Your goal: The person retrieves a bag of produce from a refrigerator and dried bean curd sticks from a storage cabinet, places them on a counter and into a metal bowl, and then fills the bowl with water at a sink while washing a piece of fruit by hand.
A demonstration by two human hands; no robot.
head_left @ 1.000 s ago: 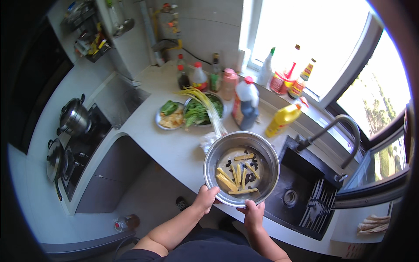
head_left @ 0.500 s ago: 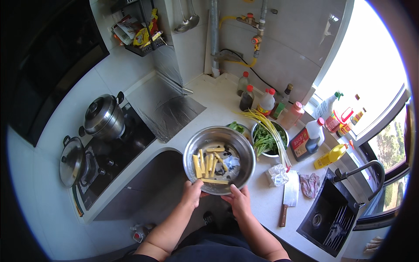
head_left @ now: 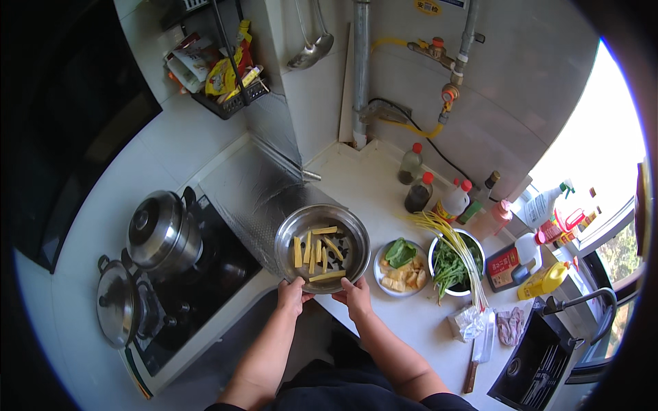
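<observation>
Over the white countertop (head_left: 373,181), both hands are gripping a round stainless-steel bowl (head_left: 322,248) of pale yellow strips (head_left: 317,252).

Left hand (head_left: 293,296) is pinching the rim at about 7 o'clock, right hand (head_left: 356,296) at about 5 o'clock, fingers curled tight on the edge. The bowl is sitting just off the foil-lined corner, with the black gas stove (head_left: 192,288) and its lidded steel pots (head_left: 159,233) out at 9 o'clock. At 3 o'clock a small plate of chopped vegetables (head_left: 401,266) is resting just beside it.
</observation>
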